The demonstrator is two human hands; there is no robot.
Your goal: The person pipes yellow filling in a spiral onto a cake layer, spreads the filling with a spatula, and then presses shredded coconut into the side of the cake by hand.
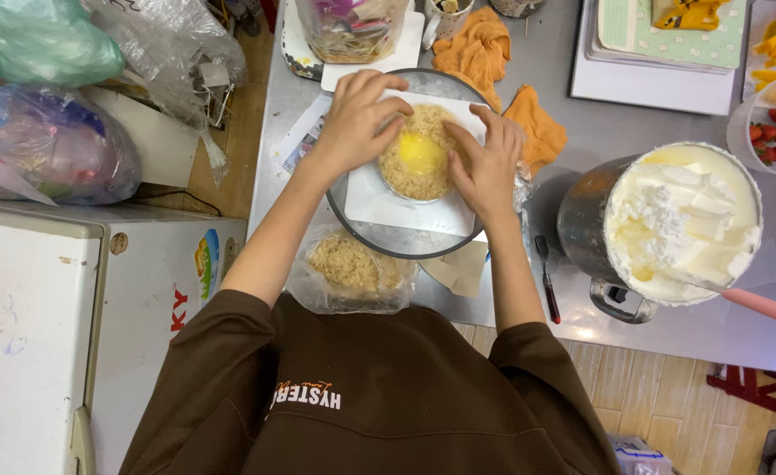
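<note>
Both hands (423, 145) flanking (touching) crumb cake (418, 151)

Round crumb-coated cake (417, 154), tan and grainy all round, glossy yellow patch on top at centre. Sits flat on white paper square (386, 204), itself on round grey turntable (361, 230), near front of steel table.

L hand (357, 119), R hand (486, 163) cupped inward.

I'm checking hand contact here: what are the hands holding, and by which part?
Left hand and right hand cup the crumb-coated round cake by its opposite sides; nothing is lifted.
</note>
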